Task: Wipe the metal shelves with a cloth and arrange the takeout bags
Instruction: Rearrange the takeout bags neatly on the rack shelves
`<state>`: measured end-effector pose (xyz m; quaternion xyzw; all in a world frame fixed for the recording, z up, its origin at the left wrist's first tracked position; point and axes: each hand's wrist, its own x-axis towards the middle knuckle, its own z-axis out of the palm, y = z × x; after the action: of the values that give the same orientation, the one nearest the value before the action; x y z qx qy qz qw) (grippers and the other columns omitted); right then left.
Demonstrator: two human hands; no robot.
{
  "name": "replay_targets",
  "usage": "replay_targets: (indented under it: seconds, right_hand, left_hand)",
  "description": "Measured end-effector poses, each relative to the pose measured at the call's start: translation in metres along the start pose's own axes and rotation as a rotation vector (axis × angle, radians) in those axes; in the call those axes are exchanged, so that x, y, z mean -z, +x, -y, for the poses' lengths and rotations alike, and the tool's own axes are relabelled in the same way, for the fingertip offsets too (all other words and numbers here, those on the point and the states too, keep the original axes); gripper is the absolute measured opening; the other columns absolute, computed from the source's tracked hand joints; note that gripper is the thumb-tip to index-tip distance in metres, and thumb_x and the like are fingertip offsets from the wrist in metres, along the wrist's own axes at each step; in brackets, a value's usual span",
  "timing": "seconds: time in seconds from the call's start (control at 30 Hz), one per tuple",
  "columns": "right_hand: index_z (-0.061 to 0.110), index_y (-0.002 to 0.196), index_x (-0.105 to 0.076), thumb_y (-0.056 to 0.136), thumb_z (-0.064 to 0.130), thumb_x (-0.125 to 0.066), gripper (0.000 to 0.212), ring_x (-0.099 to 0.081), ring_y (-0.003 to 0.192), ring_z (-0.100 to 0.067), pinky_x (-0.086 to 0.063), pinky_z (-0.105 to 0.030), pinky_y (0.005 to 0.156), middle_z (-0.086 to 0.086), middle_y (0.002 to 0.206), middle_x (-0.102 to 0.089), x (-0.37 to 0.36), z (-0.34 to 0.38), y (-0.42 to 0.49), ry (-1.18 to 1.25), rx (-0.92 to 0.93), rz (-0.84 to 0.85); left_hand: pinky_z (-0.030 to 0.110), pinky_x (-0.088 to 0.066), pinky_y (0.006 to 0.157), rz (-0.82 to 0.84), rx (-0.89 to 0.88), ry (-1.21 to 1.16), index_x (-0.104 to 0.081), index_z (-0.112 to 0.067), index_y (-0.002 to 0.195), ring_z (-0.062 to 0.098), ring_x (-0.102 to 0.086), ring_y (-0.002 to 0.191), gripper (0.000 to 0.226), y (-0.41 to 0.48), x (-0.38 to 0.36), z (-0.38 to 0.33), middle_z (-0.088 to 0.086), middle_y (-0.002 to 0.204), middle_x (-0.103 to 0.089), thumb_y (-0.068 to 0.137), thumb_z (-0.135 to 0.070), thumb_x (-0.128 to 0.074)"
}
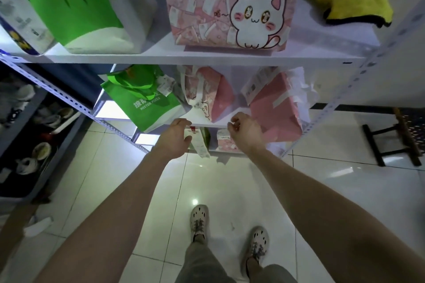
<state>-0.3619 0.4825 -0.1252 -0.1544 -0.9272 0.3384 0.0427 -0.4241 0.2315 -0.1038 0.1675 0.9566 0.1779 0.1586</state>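
Left arm: bare, stretched forward and down toward the lower levels of the metal shelves (207, 60)
Left hand (176, 136): back facing up, fingers and thumb bent in a C shape with a gap between them, right at a white and red receipt slip (200, 147) that hangs from a bag on the lowest shelf; whether it grips the slip cannot be told
Right arm: bare, stretched forward beside the left one
Right hand (245, 130): just in front of the middle shelf's edge, fingers curled in toward the palm, nothing seen in them
Hands: apart, the slip and the shelf edge between them
Top shelf, left: green and white bag (80, 2), upright, a paper slip on its side
Top shelf, middle: pink cat bag (230, 7), upright, a white cartoon cat on its front
Top shelf, right: yellow cloth (349, 1), crumpled, dark-edged, lying apart from the bags
Middle shelf, left: tilted green bag (142, 101), its bottom corner out over the front edge
Middle shelf, centre: small pink bag (208, 94), leaning, with white handles
Middle shelf, right: pink tilted bag (276, 110), with receipts stuck on
Floor (218, 179): pale glossy tiles
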Motion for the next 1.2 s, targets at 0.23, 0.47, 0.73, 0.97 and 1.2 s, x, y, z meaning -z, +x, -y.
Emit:
replay_targets:
  seconds: [0.23,0.47,0.73,0.97,1.2]
  right_hand:
    - [0.013,0.128,-0.064,0.102,0.036,-0.063,0.035,-0.070,0.108,-0.028,-0.055,-0.035,0.087,-0.005,0.118,-0.076,-0.068,0.028,0.046,0.038,-0.150,0.087]
    - [0.007,0.119,-0.059,0.099,0.037,-0.069,0.037,-0.065,0.085,-0.024,-0.041,-0.027,0.069,-0.003,0.099,-0.070,-0.120,0.044,0.096,0.141,-0.370,-0.059]
    - [0.005,0.118,-0.066,0.111,0.025,-0.046,0.029,-0.065,0.088,-0.036,-0.039,-0.031,0.070,-0.020,0.103,-0.072,-0.124,0.055,0.085,0.081,-0.432,-0.166]
    - [0.010,0.103,-0.061,0.109,0.020,-0.045,0.019,-0.060,0.065,-0.030,-0.045,-0.034,0.058,-0.001,0.069,-0.055,-0.118,0.058,0.018,0.117,-0.430,-0.255]
    - [0.015,0.098,-0.058,0.108,0.018,-0.044,0.017,-0.063,0.064,-0.023,-0.049,-0.034,0.053,-0.002,0.074,-0.064,-0.098,0.058,-0.054,0.221,-0.456,-0.228]
  left_hand:
    - [0.043,-0.053,0.105,0.053,-0.028,-0.010,-0.058,-0.010,0.146,0.033,-0.064,0.125,0.049,0.025,0.005,0.059,0.010,0.150,-0.056,0.099,-0.015,-0.071]
    - [0.041,-0.053,0.105,0.121,-0.079,0.041,-0.060,-0.011,0.144,0.033,-0.065,0.128,0.046,0.045,0.008,0.117,0.009,0.149,-0.058,0.100,-0.015,-0.072]
    - [0.045,-0.051,0.110,0.179,-0.081,0.102,-0.058,-0.011,0.148,0.033,-0.062,0.132,0.050,0.044,0.021,0.162,0.008,0.151,-0.058,0.100,-0.019,-0.070]
    - [0.044,-0.049,0.113,0.195,-0.089,0.056,-0.057,-0.013,0.149,0.032,-0.060,0.135,0.050,0.029,0.018,0.149,0.010,0.152,-0.057,0.101,-0.018,-0.070]
    - [0.044,-0.049,0.110,0.186,-0.102,0.022,-0.057,-0.011,0.148,0.032,-0.060,0.134,0.048,-0.016,-0.004,0.127,0.010,0.149,-0.059,0.102,-0.019,-0.068]
